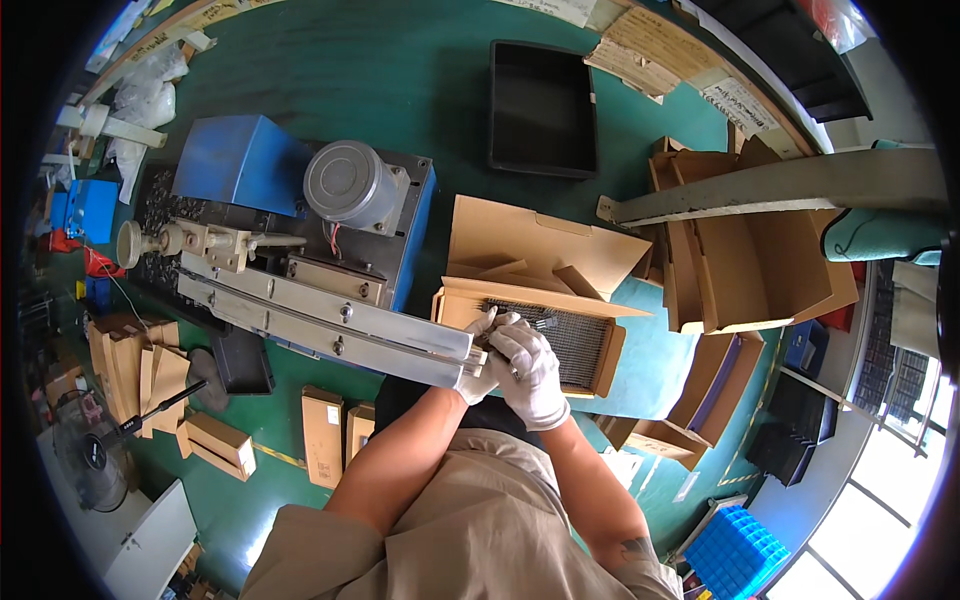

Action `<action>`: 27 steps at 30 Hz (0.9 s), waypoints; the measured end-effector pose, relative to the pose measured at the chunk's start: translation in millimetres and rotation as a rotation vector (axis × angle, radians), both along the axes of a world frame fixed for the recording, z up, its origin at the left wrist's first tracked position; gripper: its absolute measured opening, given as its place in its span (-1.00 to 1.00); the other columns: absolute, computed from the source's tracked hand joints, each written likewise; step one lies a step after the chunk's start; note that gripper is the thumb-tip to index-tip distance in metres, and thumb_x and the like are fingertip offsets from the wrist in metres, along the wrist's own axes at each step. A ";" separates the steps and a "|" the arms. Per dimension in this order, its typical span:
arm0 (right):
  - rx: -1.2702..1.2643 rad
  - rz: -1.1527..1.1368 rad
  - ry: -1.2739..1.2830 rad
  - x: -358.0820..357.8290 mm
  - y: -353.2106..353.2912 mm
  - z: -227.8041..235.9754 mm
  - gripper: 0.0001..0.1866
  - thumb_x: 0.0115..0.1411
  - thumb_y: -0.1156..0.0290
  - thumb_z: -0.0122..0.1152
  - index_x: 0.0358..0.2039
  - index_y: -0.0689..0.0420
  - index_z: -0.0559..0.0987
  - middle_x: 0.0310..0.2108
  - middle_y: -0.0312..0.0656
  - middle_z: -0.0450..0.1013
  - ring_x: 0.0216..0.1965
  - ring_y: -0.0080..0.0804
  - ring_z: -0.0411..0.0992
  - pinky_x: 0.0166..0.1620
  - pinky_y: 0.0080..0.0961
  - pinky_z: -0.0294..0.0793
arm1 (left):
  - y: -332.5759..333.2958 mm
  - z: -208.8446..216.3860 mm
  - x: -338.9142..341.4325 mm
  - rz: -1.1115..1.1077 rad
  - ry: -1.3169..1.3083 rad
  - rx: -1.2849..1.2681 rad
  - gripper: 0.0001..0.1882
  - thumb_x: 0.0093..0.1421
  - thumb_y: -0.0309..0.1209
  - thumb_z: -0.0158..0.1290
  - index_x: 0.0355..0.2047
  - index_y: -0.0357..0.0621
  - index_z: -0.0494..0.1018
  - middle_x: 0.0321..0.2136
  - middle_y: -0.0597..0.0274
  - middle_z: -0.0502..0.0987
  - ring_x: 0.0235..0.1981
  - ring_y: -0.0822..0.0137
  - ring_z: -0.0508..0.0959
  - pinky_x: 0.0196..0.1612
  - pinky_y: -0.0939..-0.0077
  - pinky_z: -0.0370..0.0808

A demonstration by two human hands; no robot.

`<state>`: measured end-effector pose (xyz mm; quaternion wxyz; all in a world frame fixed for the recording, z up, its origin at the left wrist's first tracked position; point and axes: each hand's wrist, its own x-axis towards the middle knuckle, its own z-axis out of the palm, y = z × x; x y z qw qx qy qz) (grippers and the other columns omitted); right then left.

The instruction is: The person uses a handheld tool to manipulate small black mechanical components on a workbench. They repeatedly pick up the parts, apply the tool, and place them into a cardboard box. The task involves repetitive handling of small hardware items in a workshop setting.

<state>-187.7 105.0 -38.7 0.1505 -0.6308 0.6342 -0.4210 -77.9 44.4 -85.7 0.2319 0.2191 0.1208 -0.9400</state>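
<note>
My left hand (481, 382), in a white glove, is closed at the end of the machine's long metal rail (330, 322). The rail end and my other hand partly cover its fingers. Against it, my right hand (532, 372), also gloved in white, has its fingers curled inward. Something small and metallic shows between the hands, too small to name. Just beyond and to the right lies an open cardboard box (607, 362) holding rows of many small grey metal parts (578, 350). A few of these parts lie loose on top of the rows, near my fingertips.
Left of me stands a machine with a blue housing (240, 165) and a round grey motor (349, 184). A black tray (543, 110) lies at the back of the green table. At right, a grey metal beam (770, 186) crosses above open cardboard boxes (765, 265).
</note>
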 end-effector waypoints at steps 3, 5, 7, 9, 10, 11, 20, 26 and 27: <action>0.055 -0.005 -0.054 -9.0 1.4 3.1 -0.68 -0.04 0.62 0.39 -0.21 0.12 0.64 -0.14 -0.14 0.58 -0.05 -0.10 0.53 0.08 -0.21 0.53 | 2.0 -9.5 3.0 0.014 -0.094 0.073 -0.64 0.42 -0.16 -0.08 -0.14 -0.23 0.50 -0.23 0.14 0.57 -0.15 0.24 0.58 -0.01 0.37 0.54; 0.067 0.023 -0.038 -15.0 -2.7 10.1 -0.73 -0.03 0.64 0.36 -0.26 0.12 0.65 -0.16 -0.12 0.60 -0.05 -0.10 0.53 0.06 -0.22 0.53 | -0.2 -2.0 4.1 0.003 -0.086 0.049 -0.65 0.41 -0.17 -0.04 -0.14 -0.23 0.53 -0.25 0.16 0.58 -0.17 0.26 0.59 -0.05 0.43 0.57; 0.090 0.035 -0.016 -20.2 -4.5 21.8 -0.73 -0.02 0.65 0.32 -0.25 0.14 0.65 -0.16 -0.10 0.59 -0.04 -0.10 0.53 0.06 -0.23 0.53 | -0.4 -1.1 4.0 0.004 -0.120 0.067 -0.65 0.41 -0.17 -0.03 -0.15 -0.23 0.55 -0.25 0.15 0.60 -0.18 0.25 0.60 -0.07 0.41 0.59; 0.158 0.027 -0.170 -22.6 -3.5 33.5 -0.73 0.05 0.69 0.24 -0.21 0.18 0.63 -0.14 -0.05 0.58 -0.05 -0.11 0.54 0.06 -0.29 0.52 | -0.5 -0.3 6.5 0.003 -0.139 0.091 -0.66 0.41 -0.18 -0.01 -0.17 -0.22 0.56 -0.26 0.13 0.61 -0.19 0.24 0.61 -0.11 0.37 0.61; 0.191 -0.040 -0.229 -23.4 -0.1 33.4 -0.74 0.07 0.69 0.24 -0.20 0.19 0.62 -0.13 -0.04 0.58 -0.05 -0.12 0.54 0.06 -0.30 0.51 | -1.8 1.6 8.8 -0.001 -0.141 0.105 -0.67 0.41 -0.18 0.00 -0.17 -0.21 0.57 -0.27 0.12 0.62 -0.19 0.23 0.62 -0.13 0.35 0.62; 0.225 -0.107 -0.287 -24.0 4.5 31.3 -0.75 0.09 0.68 0.23 -0.19 0.20 0.62 -0.13 -0.04 0.58 -0.06 -0.13 0.55 0.06 -0.31 0.51 | -2.5 3.6 10.6 -0.004 -0.143 0.119 -0.68 0.40 -0.19 0.01 -0.18 -0.21 0.57 -0.28 0.11 0.63 -0.20 0.22 0.62 -0.15 0.32 0.64; 0.377 -0.208 -0.236 -24.4 17.3 45.7 -0.76 0.17 0.52 0.32 -0.12 0.21 0.63 -0.09 -0.01 0.56 -0.13 -0.11 0.56 0.01 -0.33 0.53 | -2.2 43.3 25.0 -0.156 -0.286 0.094 -0.70 0.38 -0.14 0.04 -0.21 -0.09 0.58 -0.30 0.23 0.65 -0.28 0.32 0.65 -0.30 0.32 0.66; 0.404 0.066 0.001 -14.4 4.8 76.6 -0.69 0.19 0.41 0.33 -0.07 0.23 0.64 -0.08 0.03 0.55 -0.06 -0.03 0.53 0.03 -0.19 0.50 | 6.6 55.4 46.0 -0.334 -0.121 0.119 -0.76 0.40 -0.19 -0.03 -0.10 0.02 0.54 -0.29 0.26 0.65 -0.27 0.27 0.65 -0.29 0.26 0.66; 0.415 0.141 -0.013 -17.6 4.9 77.1 -0.70 0.20 0.41 0.31 -0.08 0.26 0.64 -0.10 0.04 0.55 -0.12 -0.05 0.56 -0.06 -0.23 0.57 | 8.6 56.6 50.2 -0.347 -0.096 0.127 -0.76 0.40 -0.21 -0.04 -0.09 0.01 0.53 -0.28 0.25 0.66 -0.26 0.25 0.66 -0.29 0.25 0.66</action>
